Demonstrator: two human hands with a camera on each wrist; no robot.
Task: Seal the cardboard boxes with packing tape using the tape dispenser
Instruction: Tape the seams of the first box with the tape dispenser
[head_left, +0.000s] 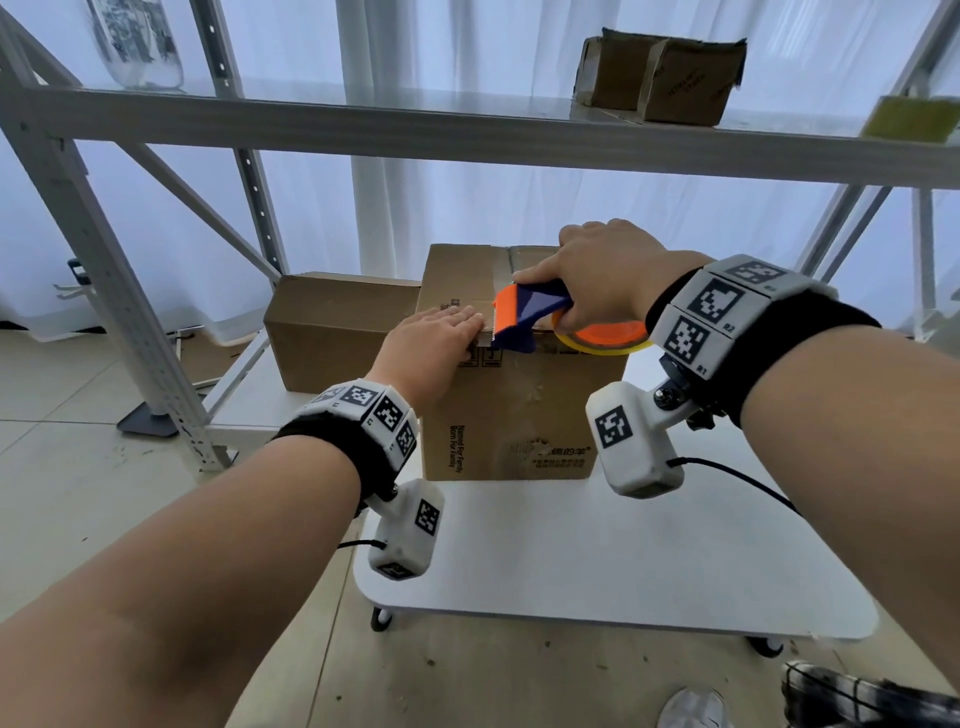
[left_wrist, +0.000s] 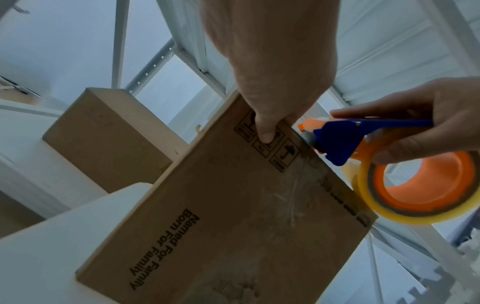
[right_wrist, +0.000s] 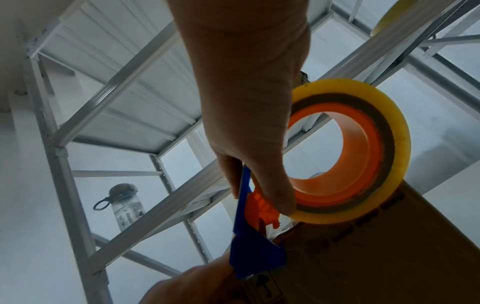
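Fingers of the right hand (head_left: 597, 280) wrap the blue handle of the tape dispenser (head_left: 524, 317), thumb along its top. Left hand (head_left: 436, 338) lies flat, fingers straight, on the front top edge of the tall cardboard box (head_left: 514, 415), thumb hooked down the front face by the handling symbols, holding nothing.

Landmark is that tall box, standing on the white table (head_left: 623, 561). The dispenser's orange nose sits at the box's front top edge, just beside the left fingertips; the yellowish tape roll (left_wrist: 415, 189) hangs off the box's front right. A strip of clear tape seems to run along the top seam behind the dispenser. A second, lower box (head_left: 337, 332) stands just left of and behind the tall box.

Step looks like finishing the seam: tape brought over the front edge. Next move likely calls for pressing the tail down the front and tilting the serrated blade to cut.

Cardboard is matte, brown, scuffed, with old tape residue on the front. Dispenser is hard glossy plastic; roll has an orange core.
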